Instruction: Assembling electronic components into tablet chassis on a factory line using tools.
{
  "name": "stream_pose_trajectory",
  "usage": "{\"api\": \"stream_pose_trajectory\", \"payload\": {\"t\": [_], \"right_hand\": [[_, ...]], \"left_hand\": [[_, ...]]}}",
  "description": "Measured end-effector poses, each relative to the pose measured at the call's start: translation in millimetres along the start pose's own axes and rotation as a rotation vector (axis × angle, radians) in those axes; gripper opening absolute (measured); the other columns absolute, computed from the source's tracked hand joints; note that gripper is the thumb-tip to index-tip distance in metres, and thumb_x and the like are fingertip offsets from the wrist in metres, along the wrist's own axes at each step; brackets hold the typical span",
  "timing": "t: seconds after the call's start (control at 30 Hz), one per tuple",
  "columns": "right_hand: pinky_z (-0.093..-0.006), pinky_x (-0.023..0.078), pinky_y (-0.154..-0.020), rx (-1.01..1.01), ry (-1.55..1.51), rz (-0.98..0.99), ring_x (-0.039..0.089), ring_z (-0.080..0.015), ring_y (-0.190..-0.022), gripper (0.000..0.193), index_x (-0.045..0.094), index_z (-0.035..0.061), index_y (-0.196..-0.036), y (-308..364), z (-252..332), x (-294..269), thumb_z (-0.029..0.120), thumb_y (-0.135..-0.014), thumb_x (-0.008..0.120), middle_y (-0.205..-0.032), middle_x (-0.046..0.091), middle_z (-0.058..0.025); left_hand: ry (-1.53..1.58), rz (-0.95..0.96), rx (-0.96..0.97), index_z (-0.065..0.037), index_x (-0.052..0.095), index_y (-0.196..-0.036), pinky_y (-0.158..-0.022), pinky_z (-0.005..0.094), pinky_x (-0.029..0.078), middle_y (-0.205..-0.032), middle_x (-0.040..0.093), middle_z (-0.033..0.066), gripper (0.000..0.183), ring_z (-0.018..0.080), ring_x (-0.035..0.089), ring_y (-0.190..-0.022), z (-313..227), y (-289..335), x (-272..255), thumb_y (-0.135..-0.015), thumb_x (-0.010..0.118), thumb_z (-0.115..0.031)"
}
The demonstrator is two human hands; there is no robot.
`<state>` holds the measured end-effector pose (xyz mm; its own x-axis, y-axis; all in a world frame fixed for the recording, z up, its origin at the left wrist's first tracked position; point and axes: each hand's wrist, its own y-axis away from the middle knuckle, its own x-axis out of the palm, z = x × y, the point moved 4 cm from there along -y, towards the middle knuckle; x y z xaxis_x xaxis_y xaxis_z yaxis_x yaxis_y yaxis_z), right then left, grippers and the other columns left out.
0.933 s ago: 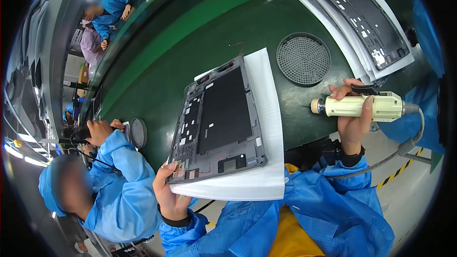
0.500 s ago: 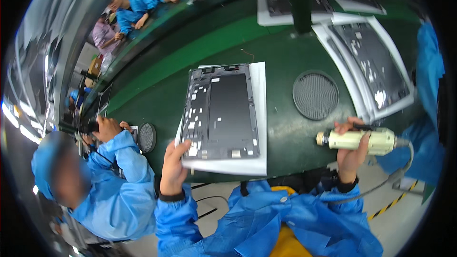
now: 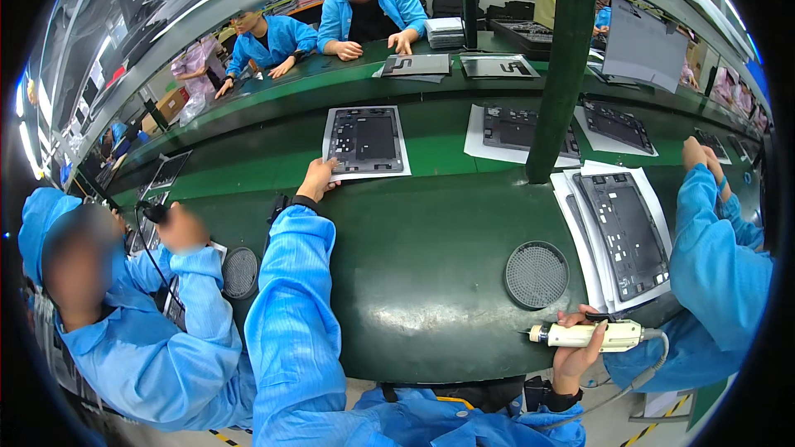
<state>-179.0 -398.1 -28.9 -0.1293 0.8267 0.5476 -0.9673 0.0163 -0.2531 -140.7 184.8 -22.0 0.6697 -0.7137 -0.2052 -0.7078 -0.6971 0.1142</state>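
Stretched far forward, my left hand (image 3: 318, 179) pinches the near left corner of a dark tablet housing (image 3: 373, 136). The housing lies on a sheet of white paper (image 3: 405, 157) on the bright green strip beyond the work table. Small white pads dot its left side. My right hand (image 3: 571, 360) is wrapped round a cream-coloured electric screwdriver (image 3: 596, 334), its bit pointing left over the table's near right part. A grey cable runs from the screwdriver's rear end. Just above it sits a round black tray (image 3: 537, 275) with a ridged inside.
A stack of similar housings (image 3: 625, 232) on white sheets lies at the right. A green post (image 3: 559, 74) rises from the table's far side. Co-workers in blue sit close on my left (image 3: 157, 314) and right (image 3: 716, 240); others work across the line.
My left hand has carried the tablet housing and its paper forward, away from me, onto the far strip. The right hand still holds the screwdriver. The view has tilted up.
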Motion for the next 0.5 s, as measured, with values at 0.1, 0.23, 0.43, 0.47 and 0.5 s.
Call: {"api": "stream_pose_trajectory", "payload": {"t": [0.1, 0.23, 0.43, 0.47, 0.5], "right_hand": [[-0.0395, 0.041, -0.079, 0.016, 0.004, -0.022, 0.049, -0.0172, -0.068, 0.044, 0.048, 0.0018, -0.103, -1.0, 0.9, -4.0, 0.042, -0.092, 0.035, -0.067, 0.049, -0.0065], [-0.0396, 0.040, -0.081, 0.025, 0.031, -0.042, 0.050, -0.0172, -0.068, 0.044, 0.048, 0.0020, -0.104, 1.3, 2.3, -7.3, 0.042, -0.091, 0.036, -0.069, 0.050, -0.0065], [-0.0422, 0.043, -0.081, -0.058, 0.162, -0.046, 0.053, -0.0190, -0.068, 0.043, 0.047, 0.0008, -0.102, 9.0, 3.7, -9.6, 0.041, -0.090, 0.037, -0.071, 0.054, -0.0092], [-0.0416, 0.044, -0.079, -0.077, 0.183, -0.050, 0.054, -0.0194, -0.067, 0.043, 0.048, 0.0006, -0.101, 8.0, 5.2, -4.9, 0.041, -0.089, 0.038, -0.069, 0.054, -0.0097], [-0.0413, 0.044, -0.078, -0.063, 0.182, -0.051, 0.054, -0.0195, -0.067, 0.043, 0.048, 0.0005, -0.101, 7.2, 4.8, -3.8, 0.041, -0.089, 0.037, -0.068, 0.054, -0.0097]], "left_hand": [[-0.446, -0.188, 0.196, -0.002, 0.057, -0.096, -0.054, 0.0329, 0.047, -0.073, 0.061, 0.0116, 0.025, 0.0229, 0.059, -0.059, 6.5, -33.8, -19.8, -0.085, 0.051, -0.023], [-1.041, -0.496, 0.272, -0.005, 0.061, -0.092, -0.075, 0.0460, 0.044, -0.091, 0.058, 0.0137, 0.023, 0.0327, 0.055, -0.089, -10.6, -7.3, -19.4, -0.076, 0.056, -0.021], [-1.022, -0.638, 0.891, -0.008, 0.060, -0.087, -0.079, 0.0421, 0.037, -0.098, 0.052, 0.0067, 0.013, 0.0270, 0.046, -0.097, -59.3, 19.2, 59.3, -0.076, 0.054, -0.010], [-0.973, -0.620, 1.002, -0.008, 0.061, -0.087, -0.076, 0.0421, 0.040, -0.093, 0.054, 0.0074, 0.013, 0.0280, 0.049, -0.093, -68.4, 23.1, 84.2, -0.077, 0.053, -0.010], [-0.914, -0.460, 0.976, -0.007, 0.062, -0.086, -0.074, 0.0435, 0.041, -0.090, 0.056, 0.0093, 0.013, 0.0306, 0.051, -0.089, -70.1, 16.6, 108.3, -0.077, 0.054, -0.011]]}}
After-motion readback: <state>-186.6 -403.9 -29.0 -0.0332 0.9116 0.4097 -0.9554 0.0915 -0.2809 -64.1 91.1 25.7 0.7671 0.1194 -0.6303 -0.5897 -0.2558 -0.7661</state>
